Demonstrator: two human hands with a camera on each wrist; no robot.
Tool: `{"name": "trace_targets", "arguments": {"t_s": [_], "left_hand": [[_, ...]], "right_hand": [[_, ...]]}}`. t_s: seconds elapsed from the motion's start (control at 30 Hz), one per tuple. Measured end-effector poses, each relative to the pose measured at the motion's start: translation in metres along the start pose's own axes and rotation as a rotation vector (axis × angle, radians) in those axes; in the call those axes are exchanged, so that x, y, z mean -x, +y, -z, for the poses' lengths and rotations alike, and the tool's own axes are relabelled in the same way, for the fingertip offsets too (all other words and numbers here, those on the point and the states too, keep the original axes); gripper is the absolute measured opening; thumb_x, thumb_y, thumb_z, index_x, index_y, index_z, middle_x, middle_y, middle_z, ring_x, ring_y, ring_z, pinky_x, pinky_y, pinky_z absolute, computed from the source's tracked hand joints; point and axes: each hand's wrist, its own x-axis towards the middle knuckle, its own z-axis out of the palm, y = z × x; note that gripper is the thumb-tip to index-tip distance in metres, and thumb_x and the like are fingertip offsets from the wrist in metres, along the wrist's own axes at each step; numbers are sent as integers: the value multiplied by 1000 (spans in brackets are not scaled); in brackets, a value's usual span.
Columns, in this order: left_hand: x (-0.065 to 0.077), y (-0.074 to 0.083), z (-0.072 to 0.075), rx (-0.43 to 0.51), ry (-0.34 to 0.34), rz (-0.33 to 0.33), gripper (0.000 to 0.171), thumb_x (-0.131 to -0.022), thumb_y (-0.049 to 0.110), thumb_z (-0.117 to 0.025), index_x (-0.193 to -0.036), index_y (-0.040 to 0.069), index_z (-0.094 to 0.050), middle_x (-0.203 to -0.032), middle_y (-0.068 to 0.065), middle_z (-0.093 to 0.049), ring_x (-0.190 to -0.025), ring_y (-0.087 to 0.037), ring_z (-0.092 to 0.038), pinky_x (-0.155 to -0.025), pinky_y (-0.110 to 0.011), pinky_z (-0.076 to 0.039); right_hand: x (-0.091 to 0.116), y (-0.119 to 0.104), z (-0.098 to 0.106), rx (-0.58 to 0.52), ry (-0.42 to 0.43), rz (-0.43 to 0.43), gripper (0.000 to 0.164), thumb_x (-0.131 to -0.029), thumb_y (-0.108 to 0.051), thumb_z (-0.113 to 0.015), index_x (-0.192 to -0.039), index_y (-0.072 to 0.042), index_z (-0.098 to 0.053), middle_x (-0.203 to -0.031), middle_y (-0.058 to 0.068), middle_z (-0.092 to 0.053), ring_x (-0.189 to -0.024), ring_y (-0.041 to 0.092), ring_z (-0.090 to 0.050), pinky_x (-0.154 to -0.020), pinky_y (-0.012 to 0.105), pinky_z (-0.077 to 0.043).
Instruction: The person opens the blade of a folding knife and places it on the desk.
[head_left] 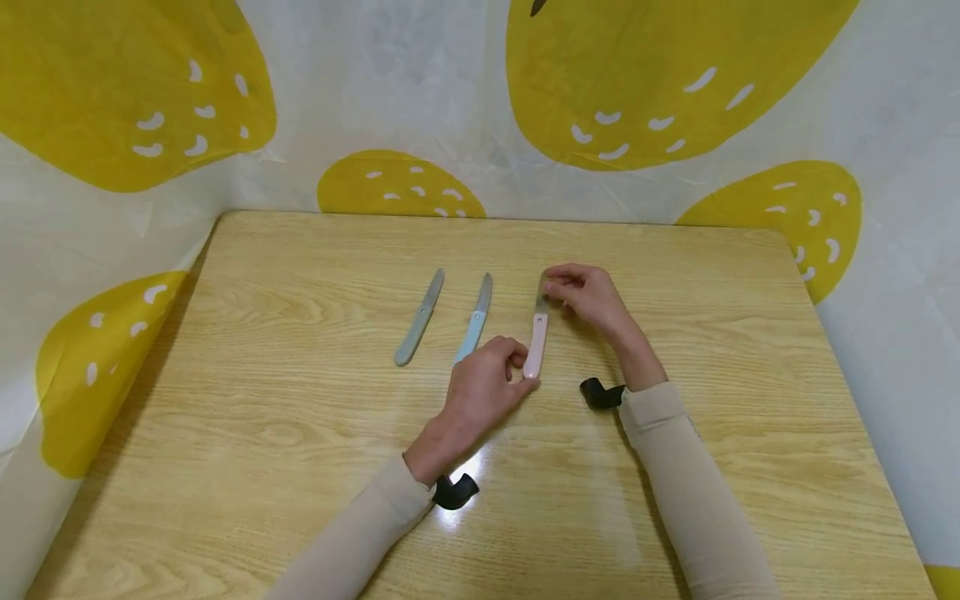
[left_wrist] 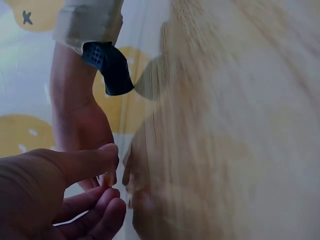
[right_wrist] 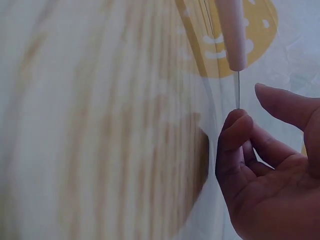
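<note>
A knife with a pink handle [head_left: 536, 350] is between the two hands, its blade pointing away from the person. At the near end of that handle, the left hand [head_left: 486, 385] pinches with thumb and fingers; in the left wrist view its fingertips [left_wrist: 111, 152] hide most of what they hold. The right hand [head_left: 591, 293] is at the blade end, and its fingers partly cover the blade. The right wrist view has the thin blade [right_wrist: 237, 90] edge-on, reaching bent fingertips [right_wrist: 239, 127] while the thumb stays apart. Beside the left hand lies a knife with a light blue handle [head_left: 470, 335], partly covered.
Further left, a knife with a grey-green handle [head_left: 414, 337] lies on the wooden table [head_left: 300, 433]. Black curved pieces [head_left: 455, 492] are worn at both wrists. A white sheet [head_left: 405, 83] with yellow fruit shapes hangs around the table's back and sides.
</note>
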Motion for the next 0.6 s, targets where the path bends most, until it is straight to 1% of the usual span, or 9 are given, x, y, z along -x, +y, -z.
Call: {"name": "trace_targets", "arguments": {"t_s": [0.1, 0.17, 0.3, 0.4, 0.6], "left_hand": [[0, 1, -1, -29, -8, 6, 32, -83, 32, -89, -107, 16, -73, -95, 6, -72, -73, -5, -57, -60, -21, -44], [0, 1, -2, -44, -8, 8, 33, -83, 32, -90, -106, 16, -73, -95, 5, -72, -75, -6, -59, -61, -22, -46], [-1, 3, -4, -72, -10, 7, 35, -82, 33, -91, -105, 15, -73, -95, 4, -72, -79, -8, -65, -64, -24, -51], [-2, 4, -5, -86, -13, 9, 36, -82, 35, -91, -105, 15, -73, -94, 5, -71, -81, -9, -67, -64, -25, -52], [-4, 5, -6, -104, -27, 21, 37, -82, 39, -90, -105, 16, -73, -94, 6, -70, -79, -9, -66, -61, -24, -50]], "right_hand": [[-1, 0, -1, -8, -15, -19, 35, -104, -21, -66, -134, -2, -67, -115, 21, -72, -69, 10, -57, -59, 23, -48], [-1, -1, -1, -11, -23, -28, 34, -104, -22, -65, -133, -2, -68, -109, 19, -73, -63, 10, -54, -57, 24, -46], [-2, -1, -1, 6, -60, -29, 37, -104, -22, -66, -134, -2, -67, -86, 9, -70, -56, 11, -50, -53, 26, -44], [-4, 1, 0, 24, -87, -29, 39, -103, -21, -67, -136, -1, -66, -75, 3, -64, -54, 11, -49, -51, 26, -43], [-6, 3, 0, 43, -113, -15, 44, -101, -16, -70, -141, 1, -62, -77, 2, -66, -52, 9, -48, -50, 24, -41]]}}
